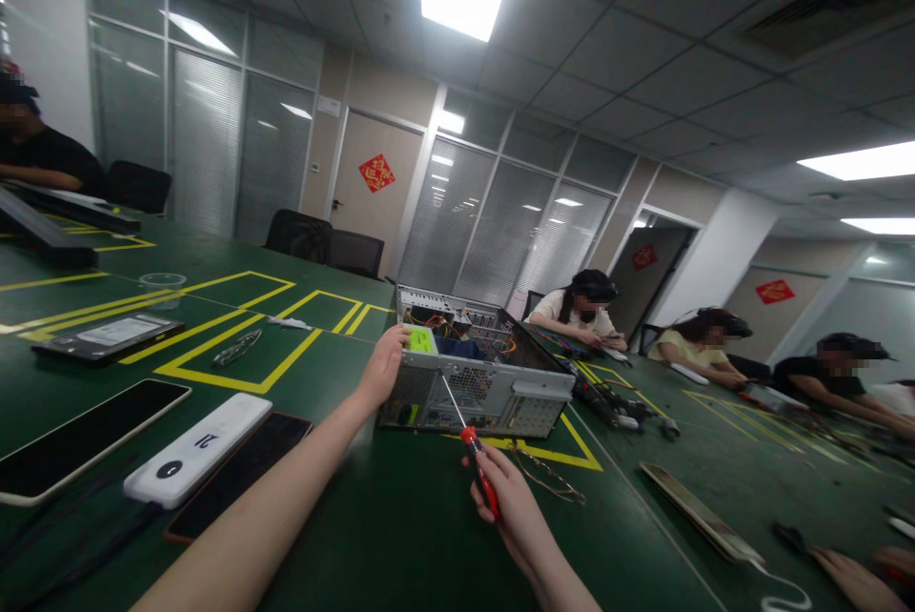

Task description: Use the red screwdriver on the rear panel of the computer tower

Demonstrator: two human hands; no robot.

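Note:
An open grey computer case (472, 383) lies on the green table (400, 517), with coloured wires and parts showing inside. My left hand (384, 366) reaches out and grips the case's near left top corner, beside a green label (420, 339). My right hand (504, 498) is closed round the red handle of a screwdriver (472, 445). Its thin shaft points up and left, and the tip meets the case's perforated back panel.
A white device marked 21 (196, 448) and two dark phones (78, 440) lie at near left. A tablet (107, 336) and a plastic cup (162, 286) sit farther left. Other people work along the right side and at far left. A flat strip (704, 521) and another person's hand (854, 579) are at near right.

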